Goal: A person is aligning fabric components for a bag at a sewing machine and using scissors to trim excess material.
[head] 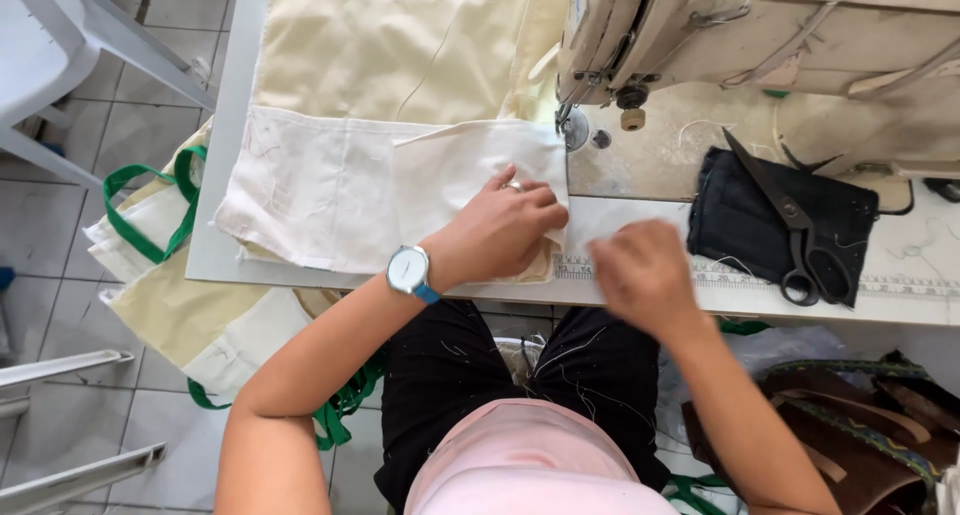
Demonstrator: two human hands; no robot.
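Head view is looking straight down on a sewing table (230,125), and the sewing machine (760,35) at the far right is serving as the marker for everything else. Just left of the machine's needle, a folded white cloth piece (450,175) is lying on top of a wider cream fabric panel (390,55) that is spreading away toward the table's far edge. The left hand (500,230) is resting flat on the near corner of that white piece, close beside the needle plate (575,127), its fingers lying nearly straight and together, pressing down rather than gripping; a ring is showing on one finger and a wristwatch (408,271) with a blue strap is sitting on the wrist. The right hand (640,275) is hovering in front of the machine, near the table's front edge, blurred, its fingers curling inward; I cannot tell whether they are pinching anything. Below the machine's arm, black scissors (790,225) are lying on a dark folded cloth (740,225), well apart from both hands. Far left of the machine, off the table's edge, cream bags with green handles (150,215) are hanging in a heap toward the tiled floor (60,275).
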